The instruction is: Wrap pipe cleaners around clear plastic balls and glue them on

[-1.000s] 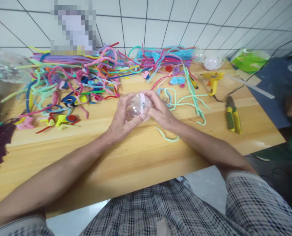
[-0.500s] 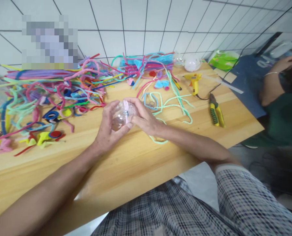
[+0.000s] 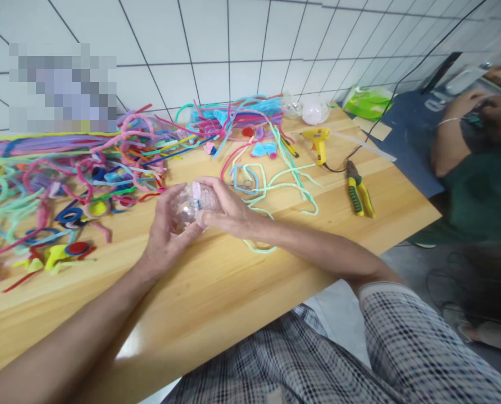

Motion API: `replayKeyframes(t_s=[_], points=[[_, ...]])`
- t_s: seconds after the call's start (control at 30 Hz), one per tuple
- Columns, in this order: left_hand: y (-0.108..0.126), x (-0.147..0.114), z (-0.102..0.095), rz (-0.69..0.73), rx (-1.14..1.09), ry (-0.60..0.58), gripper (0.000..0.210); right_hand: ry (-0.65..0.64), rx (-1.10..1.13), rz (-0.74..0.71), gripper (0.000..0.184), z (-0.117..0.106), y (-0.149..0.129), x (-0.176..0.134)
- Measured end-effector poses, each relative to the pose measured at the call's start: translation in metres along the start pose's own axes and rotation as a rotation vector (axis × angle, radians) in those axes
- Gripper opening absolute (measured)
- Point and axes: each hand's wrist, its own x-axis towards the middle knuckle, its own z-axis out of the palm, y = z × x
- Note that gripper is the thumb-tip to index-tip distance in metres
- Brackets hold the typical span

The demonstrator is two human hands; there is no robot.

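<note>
A clear plastic ball (image 3: 186, 212) with a pale pink band around its middle is held between both hands above the wooden table (image 3: 217, 303). My left hand (image 3: 162, 233) curves around its left side, thumb along the lower edge. From the right, my right hand (image 3: 229, 213) grips the ball, its thumb pressed near the band and its fingers over the top. Something small and dark shows at the band; I cannot make out what it is. Mint-green pipe cleaners (image 3: 290, 182) and small scissors (image 3: 245, 185) lie just beyond my right hand.
Tangled colourful pipe cleaners (image 3: 60, 185) cover the table's left and back. On the right are a yellow glue gun (image 3: 319, 145) with a black cord, yellow-green pliers (image 3: 359, 193) and clear balls (image 3: 315, 111). A co-worker (image 3: 482, 168) in dark green sits beyond the right edge.
The view has shifted, so the table items appear slightly further left. Both hands keep hold of the ball, which is turned a little between them.
</note>
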Motion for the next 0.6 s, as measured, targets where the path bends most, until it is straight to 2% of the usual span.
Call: replayKeyframes(t_s=[0.17,0.3,0.47,0.6], points=[[-0.0059,-0.0036,-0.004,-0.104,0.047,0.003,0.091,-0.042,-0.005,0.006,0.077,0.0004,0.0012,-0.0006],[-0.0055,-0.0037,-0.005,-0.089,0.0,-0.032,0.095,-0.047,0.019,-0.027,0.083,-0.0018,0.0049,-0.0019],[-0.0046,-0.0028,-0.0026,-0.058,0.044,0.016,0.092,-0.049,-0.024,0.008,0.071,-0.0026,0.007,-0.0018],[-0.0111,-0.0034,-0.0047,-0.048,0.092,0.021,0.09,-0.058,-0.009,-0.044,0.07,-0.0005,0.0085,-0.0002]])
